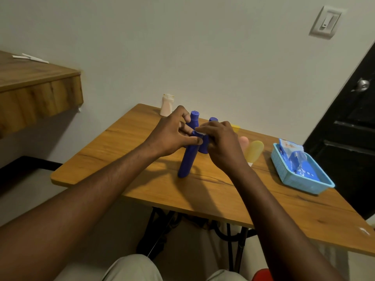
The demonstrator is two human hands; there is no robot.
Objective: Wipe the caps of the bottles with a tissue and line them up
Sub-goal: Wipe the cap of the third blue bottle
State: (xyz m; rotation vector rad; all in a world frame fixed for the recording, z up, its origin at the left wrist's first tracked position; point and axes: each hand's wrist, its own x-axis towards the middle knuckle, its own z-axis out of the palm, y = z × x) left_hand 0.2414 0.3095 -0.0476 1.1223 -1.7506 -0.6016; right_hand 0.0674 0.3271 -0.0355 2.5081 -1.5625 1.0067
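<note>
The wooden table [142,179] runs under both your hands. The blue basket [284,175] sits well out to the right of your right hand, with a tissue pack [292,151] in it.

Between your hands stands the near blue bottle [187,159]. Its base is on the table and its body leans away from you. A second blue bottle [194,120] and a third blue bottle [213,119] stand just behind your fingers. A yellow bottle [254,151] lies just beyond your right hand, and a white bottle [166,105] stands beyond your left.

Your left hand [170,134] pinches the near blue bottle high up, thumb on the front and fingers behind. Your right hand [221,145] is curled round the tissue [199,130] and presses it on the cap [195,133], which is mostly hidden.

To wipe well:
- Move your left grip a little lower, so the tissue can reach all the way round the cap.
- Set the bottle upright, or lift it clear, so the base does not skid.
- Turn the bottle with your left hand while your right hand holds the tissue still.
- Keep your knuckles off the two bottles behind, since a nudge would likely tip them.
</note>
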